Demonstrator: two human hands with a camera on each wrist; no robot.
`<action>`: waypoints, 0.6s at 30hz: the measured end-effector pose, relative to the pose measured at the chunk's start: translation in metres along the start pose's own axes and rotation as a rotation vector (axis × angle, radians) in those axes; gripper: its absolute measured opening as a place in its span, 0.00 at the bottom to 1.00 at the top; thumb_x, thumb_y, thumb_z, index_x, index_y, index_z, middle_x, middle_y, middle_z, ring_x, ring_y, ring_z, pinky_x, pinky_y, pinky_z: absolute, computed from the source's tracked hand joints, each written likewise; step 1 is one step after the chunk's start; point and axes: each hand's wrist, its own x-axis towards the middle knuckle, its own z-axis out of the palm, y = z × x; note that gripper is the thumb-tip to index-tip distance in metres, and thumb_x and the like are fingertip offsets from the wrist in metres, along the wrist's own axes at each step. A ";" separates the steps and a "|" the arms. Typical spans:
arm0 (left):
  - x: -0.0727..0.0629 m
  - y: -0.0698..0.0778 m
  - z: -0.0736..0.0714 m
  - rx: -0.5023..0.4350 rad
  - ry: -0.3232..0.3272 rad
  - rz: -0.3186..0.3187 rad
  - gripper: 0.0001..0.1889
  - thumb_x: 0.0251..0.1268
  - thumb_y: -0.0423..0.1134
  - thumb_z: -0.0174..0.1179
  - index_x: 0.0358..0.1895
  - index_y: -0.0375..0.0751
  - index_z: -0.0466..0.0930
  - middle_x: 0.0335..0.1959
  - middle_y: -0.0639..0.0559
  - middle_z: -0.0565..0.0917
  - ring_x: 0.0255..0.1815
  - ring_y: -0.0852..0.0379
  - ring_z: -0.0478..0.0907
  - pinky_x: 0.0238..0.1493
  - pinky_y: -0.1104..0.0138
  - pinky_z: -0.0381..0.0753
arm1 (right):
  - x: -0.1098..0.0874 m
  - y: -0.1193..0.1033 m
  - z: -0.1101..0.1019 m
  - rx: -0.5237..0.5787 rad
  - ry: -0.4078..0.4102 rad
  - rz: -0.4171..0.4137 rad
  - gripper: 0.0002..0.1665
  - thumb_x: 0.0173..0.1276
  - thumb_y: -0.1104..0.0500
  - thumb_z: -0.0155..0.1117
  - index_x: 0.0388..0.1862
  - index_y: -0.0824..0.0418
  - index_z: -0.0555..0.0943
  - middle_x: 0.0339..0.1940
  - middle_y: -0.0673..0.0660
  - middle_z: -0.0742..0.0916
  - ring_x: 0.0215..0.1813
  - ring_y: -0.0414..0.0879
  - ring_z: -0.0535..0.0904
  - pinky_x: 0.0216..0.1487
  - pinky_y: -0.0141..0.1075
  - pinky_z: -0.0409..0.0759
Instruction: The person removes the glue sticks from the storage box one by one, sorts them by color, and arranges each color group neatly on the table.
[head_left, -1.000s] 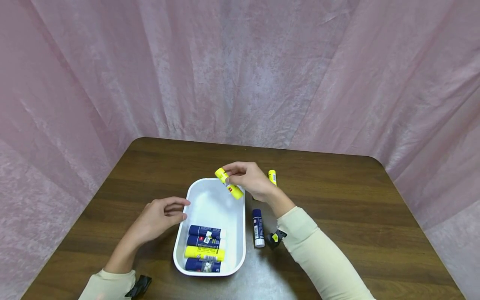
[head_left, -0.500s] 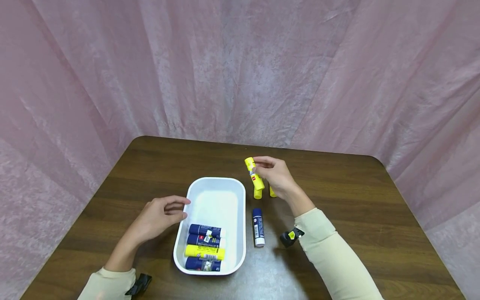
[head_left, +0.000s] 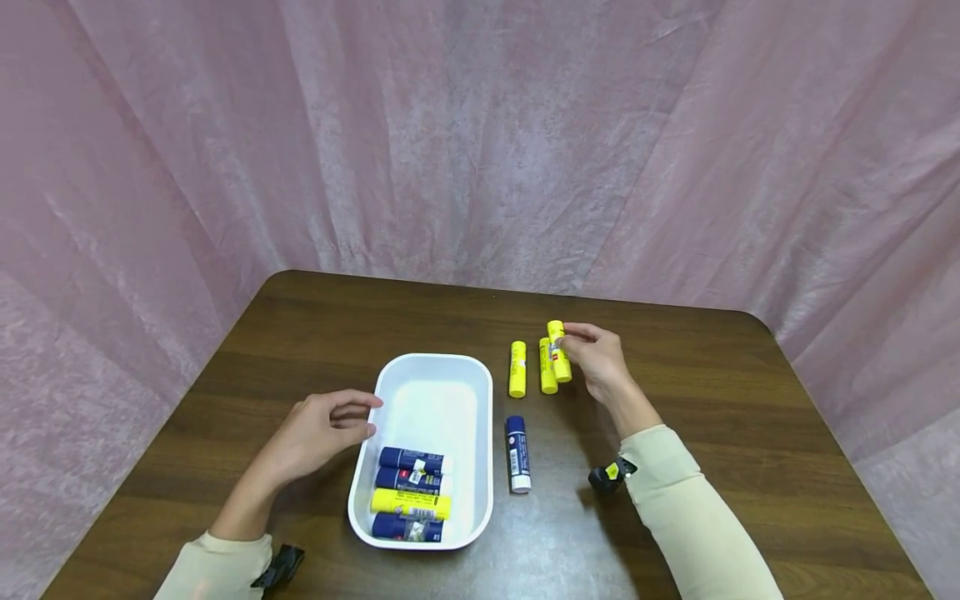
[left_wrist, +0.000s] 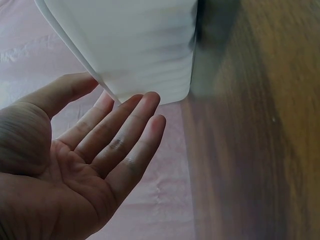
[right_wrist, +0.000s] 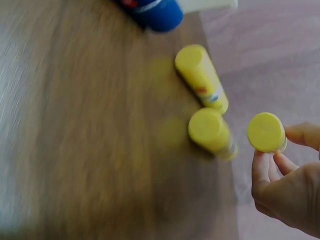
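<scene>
Toward the far edge of the tabletop (head_left: 720, 400), the right hand (head_left: 597, 357) pinches a yellow glue stick (head_left: 557, 350) between thumb and fingers. Just beside it lie two yellow sticks (head_left: 517, 369); nearer the front edge, a blue stick (head_left: 517, 454). The left hand (head_left: 311, 437), fingers relaxed, meets the left rim of a white tray (head_left: 486, 454) holding four sticks (head_left: 410, 502).

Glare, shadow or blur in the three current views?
Head: pale glare on the tabletop near the white tray, shadow beside the right sleeve. Left wrist: dim, soft bands across the tray. Right wrist: blue glue stick and tabletop grain blurred.
</scene>
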 end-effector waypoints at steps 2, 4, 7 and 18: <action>0.000 0.000 0.000 0.000 -0.001 0.003 0.18 0.68 0.39 0.69 0.60 0.44 0.84 0.60 0.42 0.87 0.58 0.45 0.87 0.57 0.53 0.88 | 0.001 0.004 -0.005 -0.024 0.018 0.011 0.28 0.73 0.66 0.62 0.72 0.67 0.74 0.62 0.63 0.80 0.55 0.45 0.79 0.53 0.27 0.82; 0.000 0.000 0.000 0.000 0.000 0.007 0.18 0.68 0.39 0.69 0.59 0.44 0.85 0.60 0.42 0.87 0.58 0.45 0.87 0.57 0.53 0.88 | 0.003 0.008 -0.010 -0.045 0.035 0.019 0.29 0.73 0.66 0.62 0.72 0.67 0.74 0.64 0.64 0.79 0.56 0.46 0.78 0.52 0.26 0.82; 0.001 0.000 0.000 0.003 0.001 0.015 0.18 0.67 0.39 0.69 0.59 0.44 0.85 0.59 0.42 0.87 0.58 0.45 0.87 0.57 0.53 0.89 | 0.004 0.015 -0.015 -0.073 0.065 0.027 0.28 0.72 0.65 0.62 0.71 0.67 0.74 0.63 0.64 0.79 0.54 0.45 0.78 0.49 0.26 0.81; 0.000 0.000 0.000 0.011 0.000 0.014 0.18 0.67 0.39 0.69 0.59 0.43 0.85 0.59 0.42 0.87 0.59 0.44 0.87 0.56 0.53 0.89 | 0.005 0.026 -0.024 -0.202 0.131 0.031 0.28 0.72 0.63 0.63 0.70 0.68 0.75 0.64 0.68 0.82 0.58 0.51 0.79 0.52 0.31 0.80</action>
